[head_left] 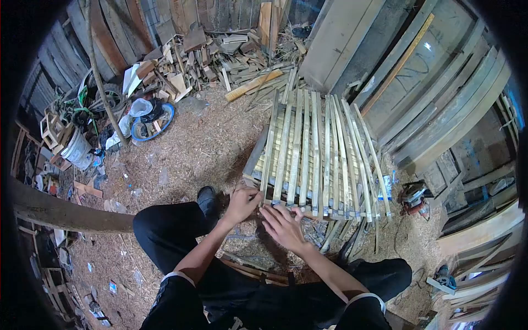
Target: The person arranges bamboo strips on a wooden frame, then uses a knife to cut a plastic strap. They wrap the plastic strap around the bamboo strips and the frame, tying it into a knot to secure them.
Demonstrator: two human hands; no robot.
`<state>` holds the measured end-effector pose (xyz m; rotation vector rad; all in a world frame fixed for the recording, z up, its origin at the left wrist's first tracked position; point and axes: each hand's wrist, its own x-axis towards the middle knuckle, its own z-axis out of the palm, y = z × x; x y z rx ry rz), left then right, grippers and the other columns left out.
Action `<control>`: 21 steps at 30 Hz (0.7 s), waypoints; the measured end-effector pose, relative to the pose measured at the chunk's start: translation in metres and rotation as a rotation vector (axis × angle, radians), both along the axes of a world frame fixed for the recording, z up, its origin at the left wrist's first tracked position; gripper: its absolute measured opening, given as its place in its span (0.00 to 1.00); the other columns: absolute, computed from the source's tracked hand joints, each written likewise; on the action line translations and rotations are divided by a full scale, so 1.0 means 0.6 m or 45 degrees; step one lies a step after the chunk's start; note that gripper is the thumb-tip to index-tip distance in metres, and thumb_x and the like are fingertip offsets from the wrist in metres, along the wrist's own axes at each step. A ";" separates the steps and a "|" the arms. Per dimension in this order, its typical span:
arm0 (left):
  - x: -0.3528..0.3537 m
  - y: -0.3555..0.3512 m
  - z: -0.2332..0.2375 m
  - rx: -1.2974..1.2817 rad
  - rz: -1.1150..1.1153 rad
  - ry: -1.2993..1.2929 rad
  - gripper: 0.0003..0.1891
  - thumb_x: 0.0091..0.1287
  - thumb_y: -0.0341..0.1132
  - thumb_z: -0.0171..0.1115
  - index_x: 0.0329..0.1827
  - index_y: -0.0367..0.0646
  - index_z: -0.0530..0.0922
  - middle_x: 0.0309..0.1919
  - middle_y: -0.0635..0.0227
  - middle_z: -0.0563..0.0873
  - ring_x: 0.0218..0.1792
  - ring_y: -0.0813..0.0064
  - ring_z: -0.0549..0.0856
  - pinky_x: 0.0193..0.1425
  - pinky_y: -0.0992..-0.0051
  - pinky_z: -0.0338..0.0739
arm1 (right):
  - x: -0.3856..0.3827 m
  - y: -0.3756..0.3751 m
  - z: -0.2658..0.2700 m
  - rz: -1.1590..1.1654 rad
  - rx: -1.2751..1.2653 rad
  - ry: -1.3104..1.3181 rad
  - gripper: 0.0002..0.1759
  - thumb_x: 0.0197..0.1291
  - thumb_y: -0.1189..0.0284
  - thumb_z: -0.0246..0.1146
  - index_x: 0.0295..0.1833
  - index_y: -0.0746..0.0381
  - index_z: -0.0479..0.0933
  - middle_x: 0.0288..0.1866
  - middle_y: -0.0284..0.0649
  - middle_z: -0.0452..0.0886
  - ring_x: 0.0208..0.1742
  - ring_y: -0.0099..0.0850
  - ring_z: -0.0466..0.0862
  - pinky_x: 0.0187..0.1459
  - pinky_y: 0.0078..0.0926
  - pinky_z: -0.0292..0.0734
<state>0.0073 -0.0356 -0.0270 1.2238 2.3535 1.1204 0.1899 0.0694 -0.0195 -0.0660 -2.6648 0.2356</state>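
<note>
Many long, pale wooden strips (306, 148) lie side by side, fanned out over a low slatted bench (254, 159) in front of me. My left hand (242, 204) is at the near end of the leftmost strip (269, 146), its fingers closed in a pinch; what is between them is too small to make out. Just right of it, my right hand (285, 226) rests against the near ends of the strips, fingers spread and bent, palm down. Dark bands cross several of the strip ends near my hands.
Scrap wood (220, 60) is heaped at the back wall. A blue basin (154, 124) and a white bucket (77, 151) stand to the left. Large planks (440, 115) lean at the right, near a red power tool (415, 201). A curved timber (77, 214) juts in from the left.
</note>
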 end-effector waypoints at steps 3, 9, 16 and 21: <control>0.000 0.000 -0.017 0.033 0.014 -0.166 0.13 0.72 0.40 0.66 0.45 0.38 0.89 0.43 0.51 0.90 0.50 0.53 0.87 0.59 0.61 0.78 | -0.002 -0.006 -0.002 -0.036 -0.107 -0.028 0.22 0.64 0.61 0.70 0.63 0.53 0.80 0.64 0.34 0.78 0.68 0.31 0.73 0.66 0.51 0.50; -0.002 -0.004 -0.041 0.122 0.022 -0.446 0.17 0.73 0.46 0.65 0.42 0.38 0.88 0.45 0.54 0.90 0.51 0.54 0.86 0.62 0.61 0.74 | -0.018 -0.001 0.003 -0.098 -0.192 0.033 0.16 0.64 0.60 0.71 0.55 0.51 0.83 0.60 0.30 0.80 0.66 0.32 0.74 0.65 0.50 0.54; 0.001 -0.024 -0.006 0.170 0.078 -0.550 0.13 0.73 0.40 0.66 0.49 0.38 0.87 0.44 0.55 0.90 0.40 0.60 0.89 0.49 0.65 0.81 | -0.031 0.014 0.006 -0.125 -0.131 0.048 0.13 0.62 0.62 0.73 0.52 0.49 0.85 0.60 0.28 0.81 0.65 0.32 0.74 0.64 0.49 0.55; -0.008 -0.052 -0.012 0.180 -0.005 -0.899 0.12 0.75 0.31 0.63 0.54 0.32 0.83 0.38 0.62 0.91 0.33 0.76 0.87 0.40 0.75 0.81 | -0.039 0.012 -0.001 -0.137 -0.182 0.037 0.14 0.63 0.61 0.72 0.53 0.49 0.85 0.60 0.28 0.81 0.65 0.31 0.74 0.64 0.48 0.53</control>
